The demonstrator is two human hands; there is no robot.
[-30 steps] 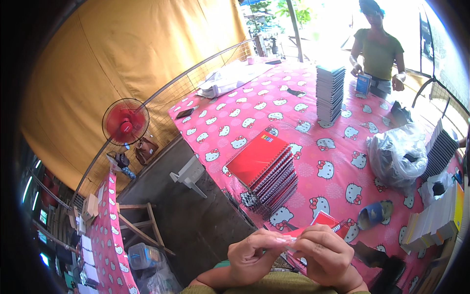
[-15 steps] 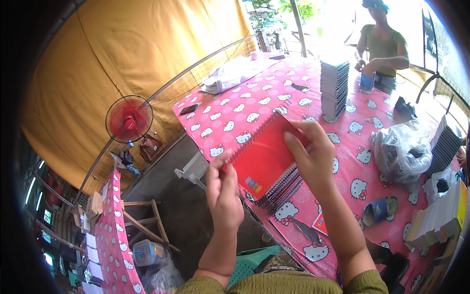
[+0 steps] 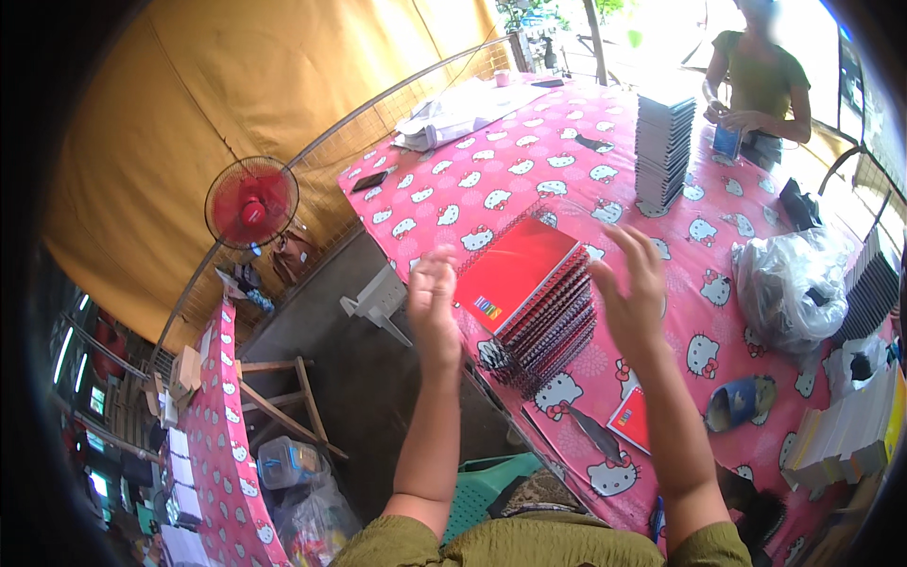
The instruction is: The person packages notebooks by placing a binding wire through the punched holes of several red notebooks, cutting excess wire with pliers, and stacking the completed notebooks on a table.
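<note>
Both hands are seen raised with fingers spread at the centre of the frame, each grip wide and holding nothing. The left hand (image 3: 433, 300) is held just left of a stack of red spiral notebooks (image 3: 531, 300), the right hand (image 3: 631, 293) just right of it; whether either palm touches the stack cannot be told. The stack is set at the near left edge of the worktop (image 3: 529, 180), its red top cover marked by a small multicoloured label near the lower left corner.

A single red notebook (image 3: 631, 420) lies flat lower right of the stack. A taller stack of grey-edged notebooks (image 3: 661, 142) is stood toward the upper right of the frame, and more stacked books (image 3: 846, 430) are lined along the right rim. A clear plastic bag (image 3: 789, 283), crumpled with dark items inside, is placed at the right, and a small blue holder (image 3: 740, 404) lies on its side below it. A dark phone (image 3: 369, 181) rests near the far left edge of the worktop, with a pile of white sheets (image 3: 453, 111) beyond it.

The worktop is covered by a pink cloth printed with white cartoon cats. A second person in a green shirt (image 3: 761, 76) is seen at the far end, upper right. A red fan (image 3: 251, 202) is stood at the left against a yellow tarpaulin wall (image 3: 189, 94).
</note>
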